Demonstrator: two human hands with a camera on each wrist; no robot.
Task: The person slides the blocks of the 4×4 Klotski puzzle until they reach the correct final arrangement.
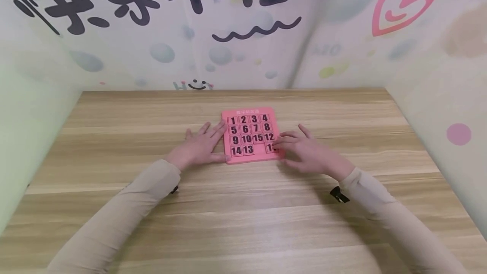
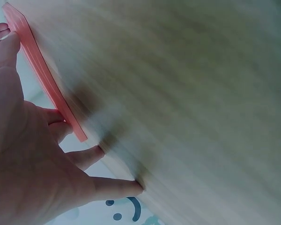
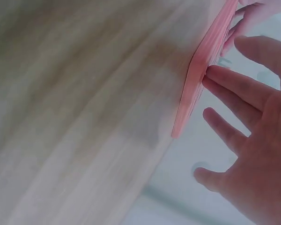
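Note:
A pink sliding number puzzle [image 1: 260,154] lies flat on the table in the head view. Its bottom row reads 14, 13, a gap, then a tile [image 1: 269,147] partly covered by fingers, its first digit a 1. My left hand [image 1: 198,147] spreads its straight fingers along the puzzle's left edge, thumb at the lower left corner. From the right, my right hand [image 1: 310,153] reaches over the edge with fingertips on that lower right tile. The left wrist view shows fingers and thumb against the pink frame [image 2: 47,77]. In the right wrist view two fingertips meet the puzzle's top [image 3: 201,70].
The wood-grain table [image 1: 243,219] runs back to a printed wall [image 1: 243,62] with large black characters and a heart. Side walls [image 1: 30,109] bound the table left and right. A black strap piece [image 1: 339,194] hangs below the right cuff.

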